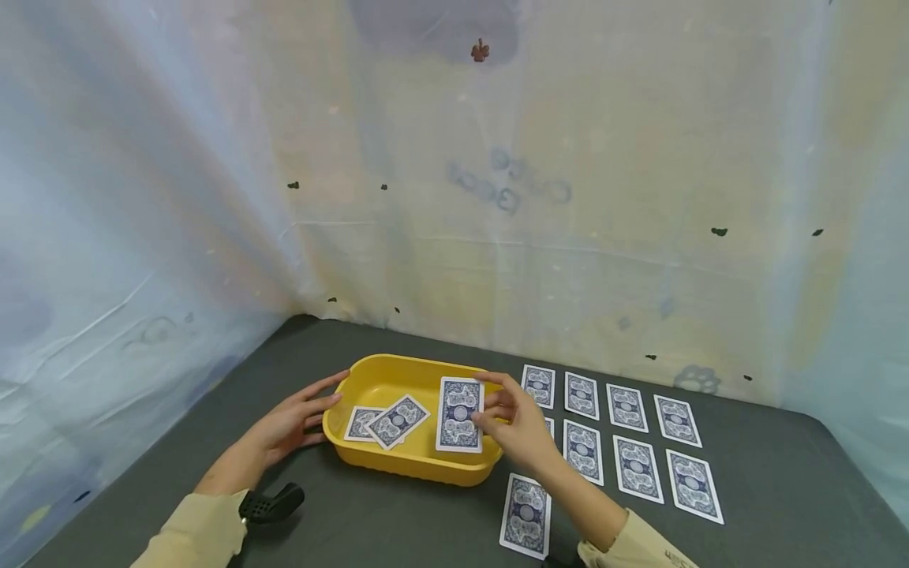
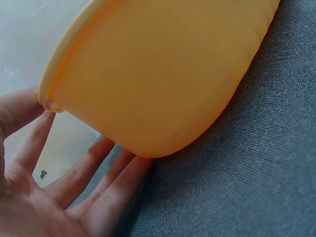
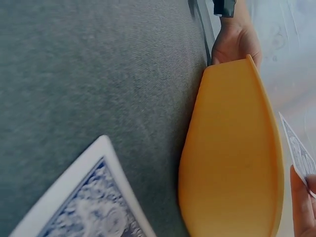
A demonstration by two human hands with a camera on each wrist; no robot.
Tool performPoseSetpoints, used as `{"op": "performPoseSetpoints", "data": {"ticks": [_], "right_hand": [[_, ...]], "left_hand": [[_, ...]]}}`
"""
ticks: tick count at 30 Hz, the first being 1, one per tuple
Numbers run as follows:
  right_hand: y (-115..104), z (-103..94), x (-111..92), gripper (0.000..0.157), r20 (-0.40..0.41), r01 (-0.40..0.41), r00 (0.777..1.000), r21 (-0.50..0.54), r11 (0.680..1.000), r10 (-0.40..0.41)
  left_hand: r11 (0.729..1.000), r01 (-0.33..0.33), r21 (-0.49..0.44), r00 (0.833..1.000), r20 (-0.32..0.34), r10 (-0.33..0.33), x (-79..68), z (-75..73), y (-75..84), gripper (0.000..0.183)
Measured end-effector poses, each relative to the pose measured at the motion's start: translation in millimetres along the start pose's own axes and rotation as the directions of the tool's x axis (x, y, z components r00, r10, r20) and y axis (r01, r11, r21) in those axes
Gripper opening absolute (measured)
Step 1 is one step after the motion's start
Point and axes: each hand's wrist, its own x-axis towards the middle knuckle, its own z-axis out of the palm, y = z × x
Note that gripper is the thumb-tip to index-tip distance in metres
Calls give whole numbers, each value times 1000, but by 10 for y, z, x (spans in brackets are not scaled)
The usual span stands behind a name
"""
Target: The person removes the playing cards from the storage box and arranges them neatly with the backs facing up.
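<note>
Patterned card pinched above a yellow tray

The held card shows its blue-and-white back to the head camera. Its long axis runs nearly straight away from the person, one short edge toward the curtain and the other toward the body; the right wrist view shows it tilted and raised above the tray's rim. It is over the right part of the yellow tray.

The right hand grasps it at its right long edge, thumb on the back, so most of the card reaches leftward from the grip. The left hand touches the tray's left end with its fingers extended along the wall. Inside the tray, a slanted card overlaps another card.

The tray stands on a dark grey tabletop. To its right lie rows of cards, backs up, with a single card nearer the person. A pale patterned curtain encloses the far side and the left
</note>
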Motion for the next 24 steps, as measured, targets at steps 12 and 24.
{"op": "performPoseSetpoints", "data": {"ticks": [12,24], "right_hand": [[130,-249,-177,51,-116,-72,990,58,996,79],[203,-445,-309,53,-130,-58,990,8,998,58]], "left_hand": [[1000,12,-16,1000,-5,-12,11,4,14,69],[1000,1,-25,1000,13,0,19,-14,-6,68]]}}
